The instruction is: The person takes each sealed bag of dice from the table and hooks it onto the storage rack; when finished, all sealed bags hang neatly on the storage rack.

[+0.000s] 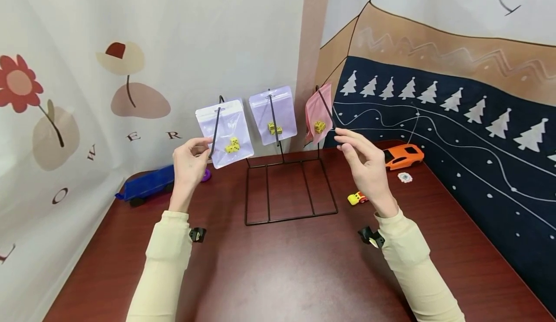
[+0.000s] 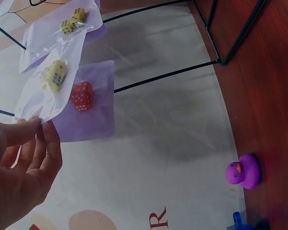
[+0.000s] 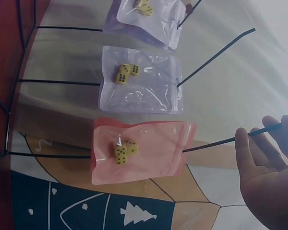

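My left hand (image 1: 189, 162) pinches the lower left edge of a clear-fronted purple zip bag (image 1: 223, 141) with yellow dice, hung on the left prong of a black wire display rack (image 1: 291, 219). Behind it, in the left wrist view, another purple bag (image 2: 103, 122) holds red dice (image 2: 81, 96). A purple bag (image 3: 153, 98) with yellow dice hangs on the middle prong, and a pink bag (image 3: 158, 167) with yellow dice on the right one. My right hand (image 1: 365, 167) holds the free end of the right prong (image 3: 211, 144) between thumb and fingers, apart from the pink bag.
On the dark red table, a blue toy trailer (image 1: 149, 185) and a purple rubber duck (image 2: 247, 172) stand at the left. To the right are an orange toy car (image 1: 404, 157), a small yellow and red toy car (image 1: 357, 198) and a white round piece (image 1: 405, 177). Printed curtains line the back.
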Demonstrator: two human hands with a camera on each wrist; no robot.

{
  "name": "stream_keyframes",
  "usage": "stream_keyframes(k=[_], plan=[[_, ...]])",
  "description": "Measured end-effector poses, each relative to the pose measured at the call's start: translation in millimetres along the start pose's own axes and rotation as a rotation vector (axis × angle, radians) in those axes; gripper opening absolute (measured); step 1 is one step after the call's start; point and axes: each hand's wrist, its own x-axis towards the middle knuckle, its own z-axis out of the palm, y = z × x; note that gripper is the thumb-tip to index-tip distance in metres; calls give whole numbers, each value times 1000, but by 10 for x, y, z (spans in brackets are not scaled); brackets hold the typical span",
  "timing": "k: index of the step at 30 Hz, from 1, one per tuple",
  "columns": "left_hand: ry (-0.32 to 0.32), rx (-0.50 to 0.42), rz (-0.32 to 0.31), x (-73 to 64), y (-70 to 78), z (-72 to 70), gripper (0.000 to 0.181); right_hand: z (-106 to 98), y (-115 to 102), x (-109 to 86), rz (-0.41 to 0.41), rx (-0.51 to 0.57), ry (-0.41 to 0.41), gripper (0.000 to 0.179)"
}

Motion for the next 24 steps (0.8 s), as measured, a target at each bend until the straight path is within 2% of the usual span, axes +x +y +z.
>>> stream_keyframes(k=[2,9,15,20,24], plan=[[1,19,-7,13,-7,-3,19,14,-9,4,5,-2,0,21],[-15,36,-24,33,-39,-23,20,79,-308,60,21,-35,-1,20],[-14,19,-61,36,-54,-70,21,100,-318,89,14,-54,8,21],[43,-6,-21,-7,-80,-74,21,99,-322,115,-6,-70,9,23],[105,-16,25,-148,-50,-73,23,85,-331,119,-1,-72,5,28]])
